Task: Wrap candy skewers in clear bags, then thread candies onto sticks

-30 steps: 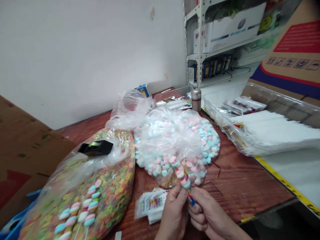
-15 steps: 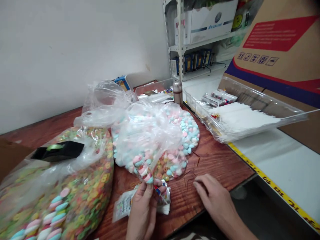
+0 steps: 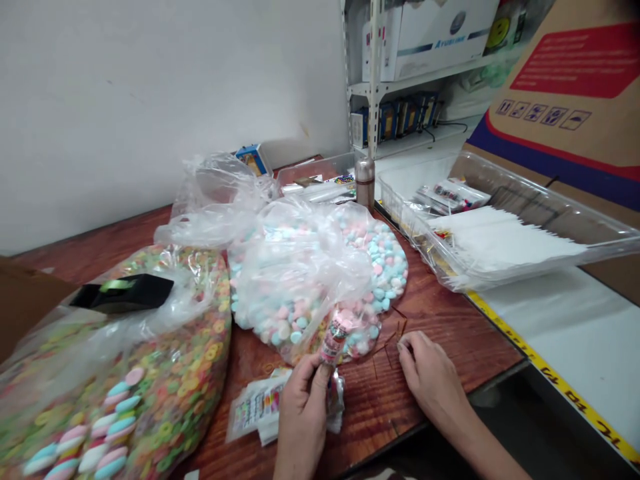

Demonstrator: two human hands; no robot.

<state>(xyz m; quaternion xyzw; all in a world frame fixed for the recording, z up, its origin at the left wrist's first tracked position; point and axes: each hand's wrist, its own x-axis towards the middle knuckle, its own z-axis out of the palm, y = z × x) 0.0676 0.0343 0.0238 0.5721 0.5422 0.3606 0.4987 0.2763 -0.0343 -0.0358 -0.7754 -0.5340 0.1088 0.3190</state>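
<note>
left hand (image 3: 306, 403), lower centre, pinches wrapped marshmallow stick (image 3: 335, 339) by its lower end; likely light, squashable, best held there. right hand (image 3: 431, 375), lower right, half-curled near thin ties (image 3: 403, 327); grip unclear.

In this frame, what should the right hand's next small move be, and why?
Probably the right hand should lift one of the thin strips from the table: its fingertips are right beside them, while the left hand already holds the wrapped stick of sweets. Whether the fingertips already pinch a strip is unclear.
</note>
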